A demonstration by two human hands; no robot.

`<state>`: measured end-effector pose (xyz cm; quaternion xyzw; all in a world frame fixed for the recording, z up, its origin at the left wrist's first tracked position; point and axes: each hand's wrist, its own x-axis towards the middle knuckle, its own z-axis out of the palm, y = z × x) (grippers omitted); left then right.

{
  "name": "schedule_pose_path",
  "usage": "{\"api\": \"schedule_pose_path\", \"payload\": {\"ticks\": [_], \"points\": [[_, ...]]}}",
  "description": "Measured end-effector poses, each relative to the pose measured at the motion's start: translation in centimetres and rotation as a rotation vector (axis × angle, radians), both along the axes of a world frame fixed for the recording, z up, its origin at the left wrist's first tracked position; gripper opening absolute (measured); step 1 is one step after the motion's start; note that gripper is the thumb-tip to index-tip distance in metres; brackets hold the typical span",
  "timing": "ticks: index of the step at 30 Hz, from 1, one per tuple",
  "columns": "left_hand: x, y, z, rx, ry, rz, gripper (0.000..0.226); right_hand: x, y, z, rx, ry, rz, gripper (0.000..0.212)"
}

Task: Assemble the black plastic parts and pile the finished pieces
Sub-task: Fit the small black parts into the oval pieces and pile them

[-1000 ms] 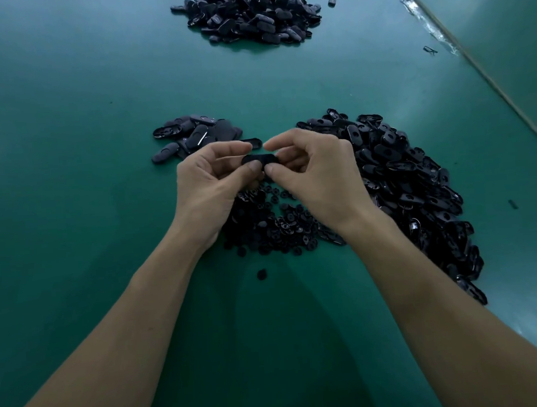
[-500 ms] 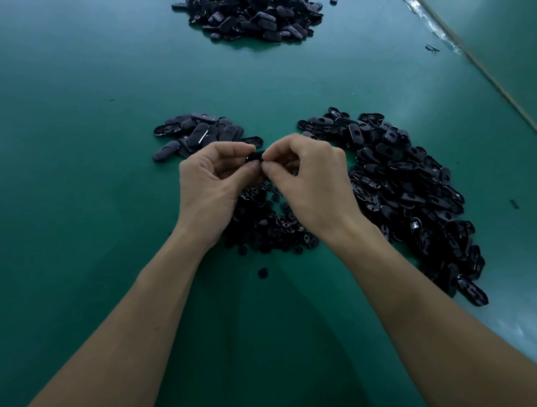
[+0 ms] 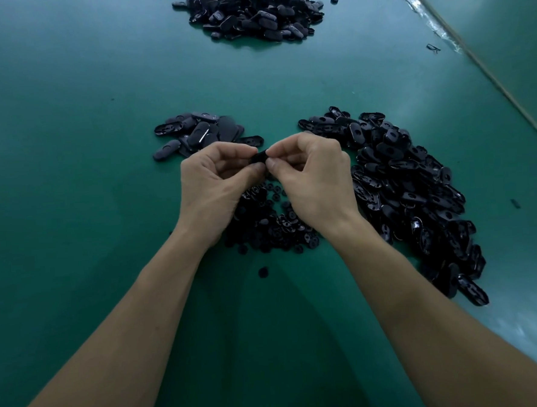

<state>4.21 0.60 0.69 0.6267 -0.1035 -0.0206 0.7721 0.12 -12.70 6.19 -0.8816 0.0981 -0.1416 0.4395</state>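
My left hand (image 3: 215, 181) and my right hand (image 3: 314, 177) meet fingertip to fingertip above the green table, and together they pinch one small black plastic part (image 3: 257, 157), mostly hidden by the fingers. Under the hands lies a heap of small round black pieces (image 3: 271, 225). A long heap of oval black shells (image 3: 411, 188) runs down the right side. A small pile of oval pieces (image 3: 200, 133) sits just beyond my left hand.
A large pile of black parts (image 3: 249, 12) lies at the far end of the green table (image 3: 69, 152). One loose round piece (image 3: 263, 271) lies near my forearms. A seam with clear tape (image 3: 439, 32) runs along the right side.
The two hands have drawn closer together, and the fingers now cover most of the black part that showed between them a second ago.
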Motion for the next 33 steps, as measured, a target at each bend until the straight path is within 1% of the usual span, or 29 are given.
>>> {"api": "schedule_pose_path", "payload": {"ticks": [5, 10, 16, 22, 29, 31, 33], "points": [[-0.1, 0.0, 0.1, 0.001, -0.003, -0.001, 0.027, 0.0, 0.1, 0.1, -0.029, -0.004, -0.002, 0.010], [-0.2, 0.0, 0.1, 0.025, -0.009, 0.000, 0.024, -0.1, 0.3, -0.1, -0.119, -0.024, 0.017, 0.012], [-0.2, -0.1, 0.0, -0.004, 0.009, -0.002, 0.023, -0.6, 0.2, -0.6, -0.068, -0.074, 0.047, 0.017], [-0.1, 0.0, 0.1, -0.047, 0.019, -0.012, 0.018, -0.8, -0.2, -1.3, 0.041, -0.109, 0.088, 0.017], [0.0, -0.1, -0.1, 0.007, 0.017, 0.011, 0.019, -0.9, -0.8, -1.8, -0.007, -0.122, 0.126, 0.020], [0.0, 0.0, -0.1, 0.010, 0.016, -0.012, 0.020, -0.6, -1.5, -1.4, -0.031, -0.097, 0.121, 0.024], [-0.1, 0.0, 0.0, -0.010, 0.030, -0.039, 0.022, -0.2, -2.0, -1.0, 0.024, -0.034, 0.145, 0.026]]}}
